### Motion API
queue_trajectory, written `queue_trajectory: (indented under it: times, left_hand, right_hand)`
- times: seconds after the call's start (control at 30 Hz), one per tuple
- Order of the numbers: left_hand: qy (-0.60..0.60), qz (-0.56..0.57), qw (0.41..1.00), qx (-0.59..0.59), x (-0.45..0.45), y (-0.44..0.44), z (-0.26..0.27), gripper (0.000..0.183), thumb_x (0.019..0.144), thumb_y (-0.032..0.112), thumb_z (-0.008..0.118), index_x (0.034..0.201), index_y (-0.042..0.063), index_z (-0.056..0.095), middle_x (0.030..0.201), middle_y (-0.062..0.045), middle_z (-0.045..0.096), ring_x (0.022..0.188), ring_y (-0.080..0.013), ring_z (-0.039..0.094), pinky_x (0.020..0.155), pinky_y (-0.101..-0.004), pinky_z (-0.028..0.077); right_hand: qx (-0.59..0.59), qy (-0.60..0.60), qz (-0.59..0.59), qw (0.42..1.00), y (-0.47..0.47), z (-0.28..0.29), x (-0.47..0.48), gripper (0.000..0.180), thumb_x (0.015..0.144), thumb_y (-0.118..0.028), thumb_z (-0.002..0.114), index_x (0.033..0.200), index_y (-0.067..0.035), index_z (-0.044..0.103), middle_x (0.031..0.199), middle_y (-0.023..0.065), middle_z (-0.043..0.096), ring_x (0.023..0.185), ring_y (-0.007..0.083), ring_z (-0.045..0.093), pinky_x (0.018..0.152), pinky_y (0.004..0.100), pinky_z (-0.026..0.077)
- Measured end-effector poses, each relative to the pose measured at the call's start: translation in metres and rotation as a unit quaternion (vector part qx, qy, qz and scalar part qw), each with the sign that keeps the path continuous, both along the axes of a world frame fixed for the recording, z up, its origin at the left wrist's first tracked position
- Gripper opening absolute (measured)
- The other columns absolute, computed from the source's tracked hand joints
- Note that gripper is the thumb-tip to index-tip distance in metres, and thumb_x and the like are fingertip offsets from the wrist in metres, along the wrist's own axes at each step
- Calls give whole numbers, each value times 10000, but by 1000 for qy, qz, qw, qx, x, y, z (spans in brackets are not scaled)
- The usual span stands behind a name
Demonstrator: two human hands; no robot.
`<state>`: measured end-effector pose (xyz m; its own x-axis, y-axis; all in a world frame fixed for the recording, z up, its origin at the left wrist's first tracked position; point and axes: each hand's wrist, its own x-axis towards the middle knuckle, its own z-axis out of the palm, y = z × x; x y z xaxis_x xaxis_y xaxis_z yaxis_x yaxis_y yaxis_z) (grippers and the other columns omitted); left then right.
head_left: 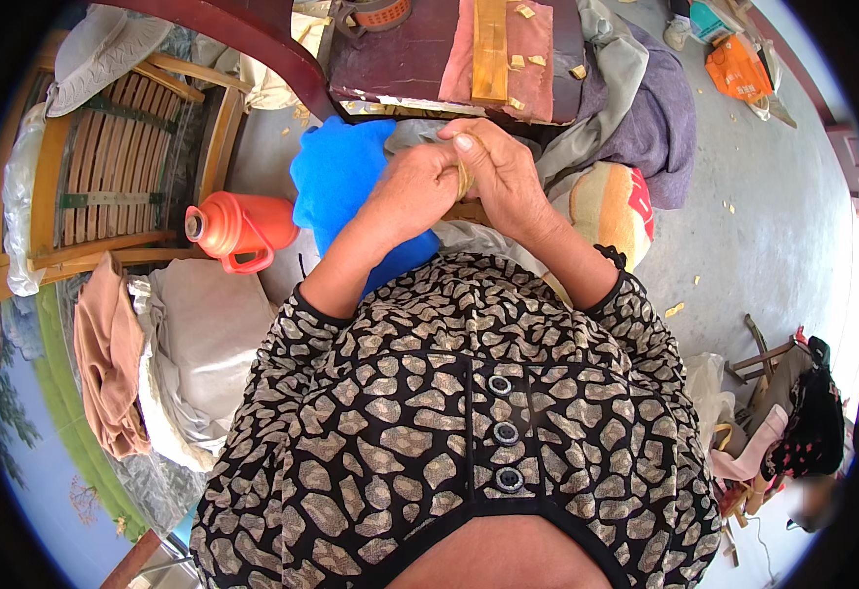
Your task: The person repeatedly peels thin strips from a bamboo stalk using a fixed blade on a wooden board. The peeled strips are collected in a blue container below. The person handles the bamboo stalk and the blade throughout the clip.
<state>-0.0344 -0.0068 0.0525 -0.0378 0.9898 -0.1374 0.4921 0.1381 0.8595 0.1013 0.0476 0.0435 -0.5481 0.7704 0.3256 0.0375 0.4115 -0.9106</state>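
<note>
My left hand (418, 188) and my right hand (503, 173) meet in front of me, fingers curled around a thin yellowish-tan strip or band (464, 177). Part of it loops over the right fingers and part hangs between the two hands. The fingers hide the rest. A blue cloth (341, 177) lies under and beside my left forearm. Just beyond my hands stands a dark red padded surface (400, 66) with a pink cloth (459, 59), a wooden bar (489, 51) across it and several small yellowish pieces (517, 62).
An orange-red thermos flask (241, 228) is at the left, near a slatted wooden chair (116, 162) holding a pale hat (102, 51). Folded cloths (109, 361) lie below it. Grey and purple fabric (643, 125), a striped towel (606, 206) and an orange bag (740, 70) are right.
</note>
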Motion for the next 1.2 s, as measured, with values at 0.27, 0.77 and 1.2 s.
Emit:
queue_trajectory:
  times: [0.27,0.77,1.2]
  left_hand:
    - [-16,128,953,273,15,-5,-6,163,828,-17,585,987,19,593,782,-40,571,705,-148,522,655,-283,445]
    - [-9,60,918,392,4,-4,-28,234,903,36,554,1133,22,511,941,-130,613,852,-295,596,767,-351,485]
    - [-285,25,943,172,2,10,-10,88,922,31,522,973,-10,580,891,-4,616,820,-59,557,752,-221,479]
  right_hand:
    - [-503,208,10,839,7,6,2,264,1005,-260,439,885,-46,539,664,-2,492,454,56,336,402,207,246]
    - [-626,253,196,711,-1,-1,5,297,943,-329,580,946,-37,527,840,26,573,650,99,513,544,217,436]
    - [-219,85,20,972,8,12,19,284,769,-40,730,713,-47,451,718,-38,495,649,19,458,563,197,443]
